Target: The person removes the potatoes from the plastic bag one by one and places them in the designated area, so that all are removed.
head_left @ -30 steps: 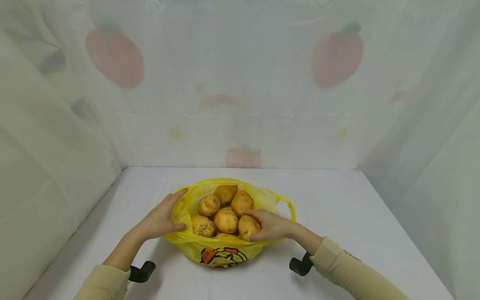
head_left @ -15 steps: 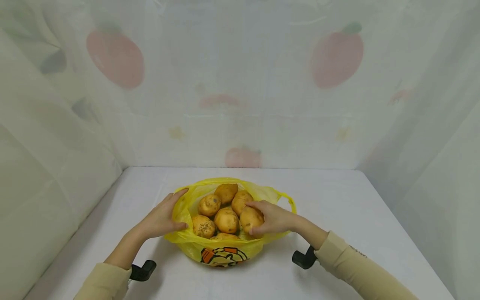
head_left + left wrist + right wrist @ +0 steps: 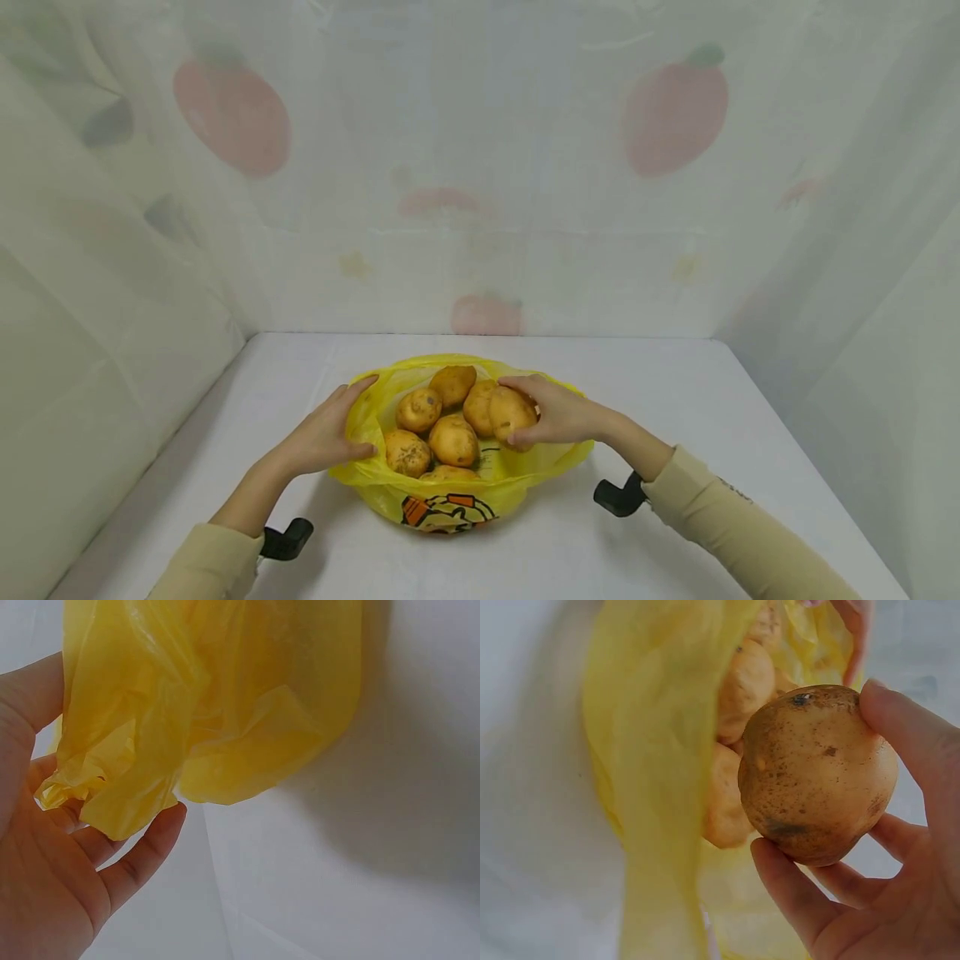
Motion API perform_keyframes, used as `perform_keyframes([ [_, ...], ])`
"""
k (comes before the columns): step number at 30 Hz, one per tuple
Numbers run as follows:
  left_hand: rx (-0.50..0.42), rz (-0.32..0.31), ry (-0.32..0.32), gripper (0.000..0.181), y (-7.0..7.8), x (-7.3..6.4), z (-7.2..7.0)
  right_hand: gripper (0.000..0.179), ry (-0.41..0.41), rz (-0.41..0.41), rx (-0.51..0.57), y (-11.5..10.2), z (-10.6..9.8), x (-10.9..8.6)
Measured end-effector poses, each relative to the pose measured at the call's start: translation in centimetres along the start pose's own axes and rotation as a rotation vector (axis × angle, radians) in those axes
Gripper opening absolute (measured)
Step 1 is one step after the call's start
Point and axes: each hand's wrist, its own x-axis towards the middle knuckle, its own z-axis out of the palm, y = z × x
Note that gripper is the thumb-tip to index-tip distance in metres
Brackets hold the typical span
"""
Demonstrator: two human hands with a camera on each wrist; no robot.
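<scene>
A yellow plastic bag [image 3: 367, 479] sits wide-mouthed on the table, a cartoon print on its front. Several potatoes [image 3: 453, 440] lie inside it. My left hand [image 3: 322, 432] holds the bag's left side, thumb and fingers spread along the rim; in the left wrist view crumpled yellow film [image 3: 142, 765] lies against its fingers. My right hand [image 3: 558, 412] grips one potato [image 3: 817, 776] between thumb and fingers, above the right part of the bag's mouth. Dark specks and a dark patch mark its skin. The bag's right handle is mostly hidden behind the right hand.
A white table [image 3: 660, 400] surrounds the bag. Pale curtains with faded fruit prints [image 3: 480, 167] enclose the back and both sides. Black angled pieces [image 3: 287, 540] stick out at the wrists, by the beige sleeves [image 3: 738, 525].
My right hand has raised its potato up and to the right, baring the bag's inner bottom where the potato lay. The left hand has stayed nearly still on the bag.
</scene>
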Motion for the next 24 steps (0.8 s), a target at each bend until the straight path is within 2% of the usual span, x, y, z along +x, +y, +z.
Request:
perform_keyframes([
  [8, 0.011, 0.006, 0.007, 0.098, 0.0, -0.1, -0.1, 0.080, 0.062, -0.030, 0.044, -0.2, -1.8, -0.1],
  [16, 0.008, 0.005, 0.012, 0.097, 0.0, -0.1, -0.3, 0.080, 0.104, 0.006, 0.136, -0.6, -3.8, -0.4],
  [24, -0.004, -0.002, 0.004, 0.097, 0.2, -0.1, 0.0, 0.080, 0.157, 0.053, 0.156, 0.5, -5.4, -0.7],
])
